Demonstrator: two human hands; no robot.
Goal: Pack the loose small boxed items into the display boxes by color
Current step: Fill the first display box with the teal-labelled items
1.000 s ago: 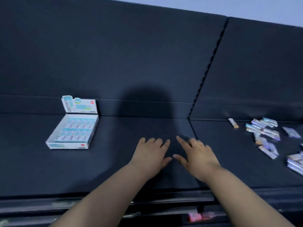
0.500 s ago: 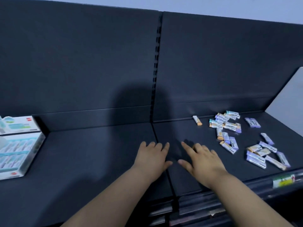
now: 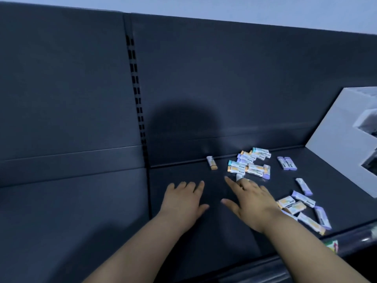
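Note:
Several small boxed items lie loose on the dark shelf at the right, in orange, teal and purple. One cluster sits near the back wall, with a lone orange-ended box to its left and two purple boxes to its right. A second group lies near the front edge. My left hand hovers flat and empty over the shelf, fingers apart. My right hand is spread, empty, just in front of the back cluster and partly covering some boxes. No display box is in view.
A white panel closes the shelf's right end. The slotted upright divides the dark back wall. A price-tag rail with a label runs along the front edge.
The view has swung right: the teal display box at the left has left the frame and the loose boxes are closer to centre. My right hand has reached nearer the back cluster.

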